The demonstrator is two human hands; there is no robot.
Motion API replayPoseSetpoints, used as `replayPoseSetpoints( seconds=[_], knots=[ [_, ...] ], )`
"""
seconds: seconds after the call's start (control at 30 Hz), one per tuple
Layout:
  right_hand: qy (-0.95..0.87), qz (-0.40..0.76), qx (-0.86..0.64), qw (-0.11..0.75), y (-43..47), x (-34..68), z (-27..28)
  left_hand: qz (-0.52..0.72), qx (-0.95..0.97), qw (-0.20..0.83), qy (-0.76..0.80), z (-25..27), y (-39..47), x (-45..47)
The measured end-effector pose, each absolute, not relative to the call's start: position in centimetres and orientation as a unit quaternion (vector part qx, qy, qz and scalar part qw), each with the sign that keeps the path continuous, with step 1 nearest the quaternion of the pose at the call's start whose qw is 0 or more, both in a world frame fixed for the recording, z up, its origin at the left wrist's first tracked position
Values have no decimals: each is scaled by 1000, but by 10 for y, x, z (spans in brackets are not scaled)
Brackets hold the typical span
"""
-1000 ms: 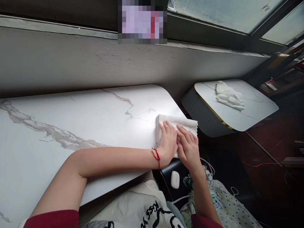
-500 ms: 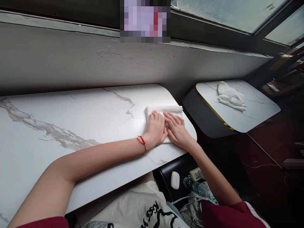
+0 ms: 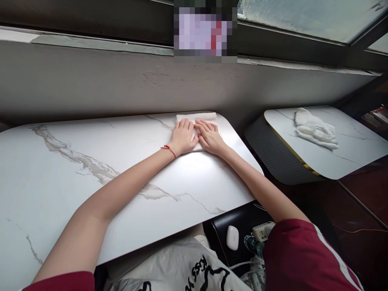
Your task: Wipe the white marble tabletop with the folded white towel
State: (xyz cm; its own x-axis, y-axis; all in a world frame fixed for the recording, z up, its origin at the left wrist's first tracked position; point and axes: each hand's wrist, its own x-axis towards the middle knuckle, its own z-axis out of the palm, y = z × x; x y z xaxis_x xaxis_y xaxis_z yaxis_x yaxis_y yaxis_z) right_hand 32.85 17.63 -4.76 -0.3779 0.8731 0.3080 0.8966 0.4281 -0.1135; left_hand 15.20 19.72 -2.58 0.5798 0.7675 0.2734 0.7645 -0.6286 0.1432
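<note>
A folded white towel (image 3: 196,117) lies flat near the far right end of the white marble-patterned table (image 3: 127,218). My left hand (image 3: 183,137) presses on its left part, fingers laid out over the cloth, a red string bracelet at the wrist. Beside it, my right hand (image 3: 209,136) rests flat on the right part, fingers stretched and slightly spread. The two thumbs come close together over the towel. Both palms cover much of the cloth's middle, and only its far roll and near edge show well.
A second marble-topped table (image 3: 342,161) with a ribbed side stands to the right, a crumpled white cloth (image 3: 315,128) on it. Below the near edge are a white earbud case (image 3: 232,238), a bottle (image 3: 254,245) and a power strip (image 3: 263,231). A wall (image 3: 115,81) runs behind.
Both hands and the towel have slid away from me and a little left, toward the table's far edge. The camera view has shifted somewhat too.
</note>
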Motion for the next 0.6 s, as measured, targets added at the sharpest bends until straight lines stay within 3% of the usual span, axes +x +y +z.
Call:
replayPoseSetpoints(
  seconds=[0.3,0.6],
  knots=[
    [-869,-7,-464,172,236,314,-44,181,884,60,427,-41,254,122],
    [-862,-8,-481,160,238,312,-45,179,902,50,390,-39,267,108]
  ],
)
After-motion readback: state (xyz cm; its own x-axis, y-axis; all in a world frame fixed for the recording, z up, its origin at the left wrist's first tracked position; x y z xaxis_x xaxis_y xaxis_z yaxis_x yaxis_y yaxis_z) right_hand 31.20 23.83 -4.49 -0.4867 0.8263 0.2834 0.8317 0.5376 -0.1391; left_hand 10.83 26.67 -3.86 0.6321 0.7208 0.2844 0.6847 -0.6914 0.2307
